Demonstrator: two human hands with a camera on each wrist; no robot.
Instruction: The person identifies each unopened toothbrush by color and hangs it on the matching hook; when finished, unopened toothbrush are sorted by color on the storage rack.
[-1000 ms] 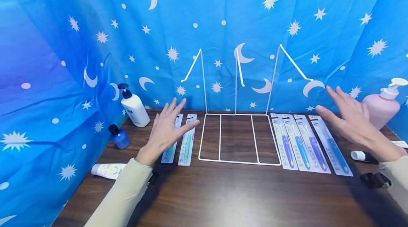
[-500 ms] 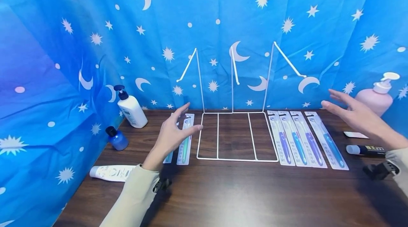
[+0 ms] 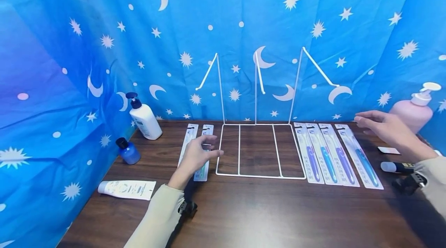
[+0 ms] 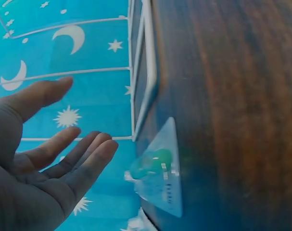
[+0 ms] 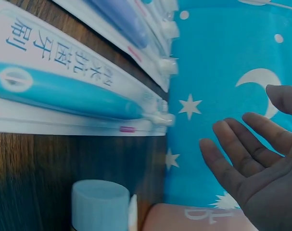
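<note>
My left hand (image 3: 196,155) hovers over two packaged green toothbrushes at the left, fingers apart from the thumb and nothing held. The nearer green toothbrush pack (image 4: 160,168) lies below those fingers in the left wrist view; the other pack (image 3: 188,139) is partly behind the hand. At the right my right hand (image 3: 388,126) hangs in the air near the pink pump bottle (image 3: 412,112), its fingers loosely bent and holding nothing. Left of it lie several toothbrush packs, among them a blue toothbrush pack (image 5: 73,96) and a purple toothbrush pack (image 3: 339,155).
A white wire rack (image 3: 256,125) with three upright hooked arms stands mid-table against the blue curtain (image 3: 237,0). A white pump bottle (image 3: 146,120), a blue bottle (image 3: 129,153) and a white tube (image 3: 127,190) are at left. A dark tube with a pale cap (image 3: 388,166) lies right.
My left hand has come down and right toward the nearer green toothbrush pack, its fingers drawing closer to the thumb. The right hand has lowered slightly and its fingers have bent more.
</note>
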